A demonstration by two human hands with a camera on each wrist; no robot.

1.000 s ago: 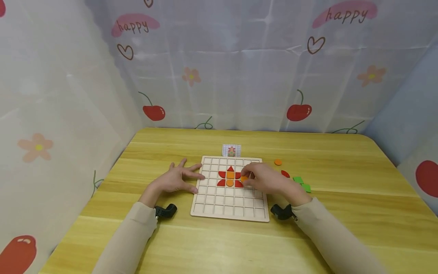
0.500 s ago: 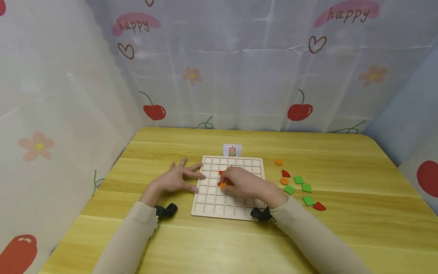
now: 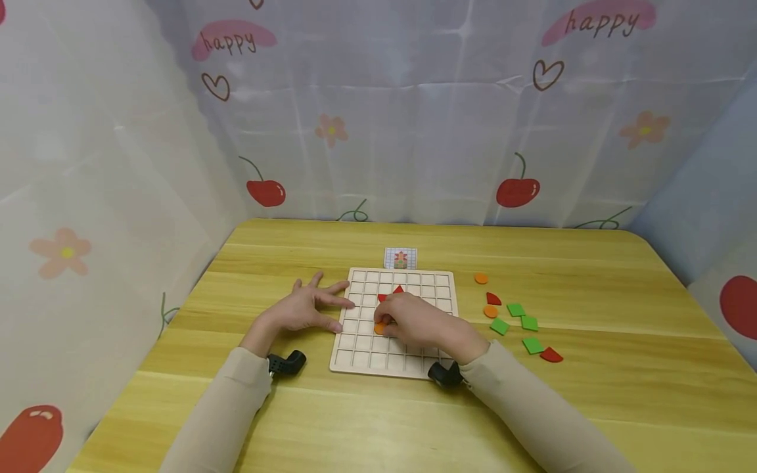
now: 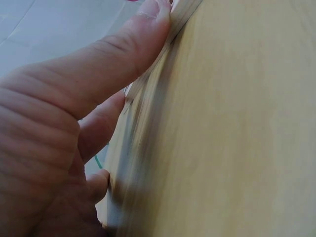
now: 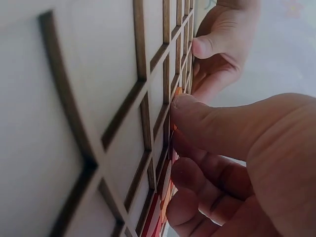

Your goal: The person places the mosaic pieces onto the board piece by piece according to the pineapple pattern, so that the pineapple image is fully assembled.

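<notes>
Held piece: an orange disc (image 3: pixel 379 329), flat and round, its left and lower edge showing past the fingers; it is at the board's surface, left of the middle, though I cannot tell whether it sits fully in its cell.
Right hand: the right hand (image 3: pixel 420 320) pinches this disc between thumb and fingers, the other fingers curled in.
Left hand: the left hand (image 3: pixel 300 310) has spread fingers, gripping nothing, with thumb and fingertips touching the board's left edge.
Grid board: the pale wooden board (image 3: pixel 361 360) lies flat on the table (image 3: pixel 355 420), ruled into square cells by raised strips with darker sides.
Red on the grid: a red triangle (image 3: pixel 399 289) and part of a red piece (image 3: pixel 381 297) show just beyond the right hand.
In the way: the right hand and wrist cover the board's centre in the head view, hiding most pieces set there.
Pattern card: a small printed card (image 3: pixel 401 258) lies just past the far edge.
Loose pieces, right: two orange rounds (image 3: pixel 491 311), two red quarter-rounds (image 3: pixel 552 355) and four green squares (image 3: pixel 516 309), scattered near the board.
Backdrop: a pale curtain (image 3: pixel 402 144) printed with cherries, flowers and "happy".
</notes>
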